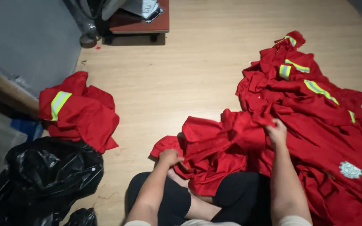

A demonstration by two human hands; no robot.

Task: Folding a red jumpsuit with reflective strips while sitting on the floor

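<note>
At about 8 o'clock a black plastic bag (pixel 42 175) sits slumped and crumpled on the wooden floor (pixel 181 75); its mouth is not visible, so what it holds cannot be told. A smaller bit of black plastic (pixel 80 217) lies just beside it at 7 o'clock. At 9 o'clock a separate bundle of red workwear (pixel 78 111) with a yellow reflective band lies apart from everything else.

Near the centre, the left hand (pixel 170 157) is closed in a fist on the edge of the red garment (pixel 214 144) that is spread over the person's crossed legs. At 4 o'clock from the centre, the right hand (pixel 276 130) has its fingers curled and pinched into a fold of that same garment, just where it meets the large heap of red garments (pixel 315 109) stretching from 1 to 5 o'clock.

The risk, as I judge it, lies in that overlap: the held cloth touches the heap, so a pull may drag neighbouring pieces along or tangle sleeves together. The loose bundles are alike in colour, so sorted and unsorted pieces could get mixed.

At 12 o'clock a low reddish table (pixel 141 23) carries some papers.
</note>
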